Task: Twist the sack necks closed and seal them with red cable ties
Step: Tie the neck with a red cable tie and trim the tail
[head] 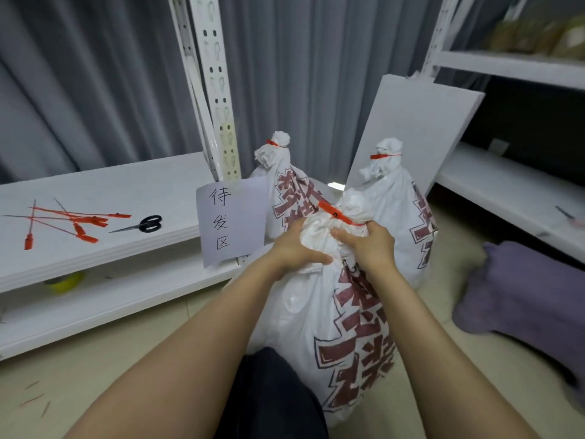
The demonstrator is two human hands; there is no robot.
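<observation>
A white sack with dark red printed characters [319, 315] stands on the floor in front of me. Its neck is bunched and a red cable tie [336, 213] runs around it. My left hand [294, 248] grips the sack just below the neck on the left. My right hand [368, 245] grips the twisted neck on the right, right under the tie. Two more sacks stand behind, the left one [285, 191] and the right one [402, 210], each with a red tie around its knotted neck. Several spare red cable ties [72, 223] lie on the low white shelf.
Black scissors [144, 224] lie on the white shelf [110, 248] next to the spare ties. A paper sign [232, 221] hangs on the shelf post. A white board [414, 128] leans behind the sacks. A purple cushion [531, 296] lies at right. Grey curtains hang behind.
</observation>
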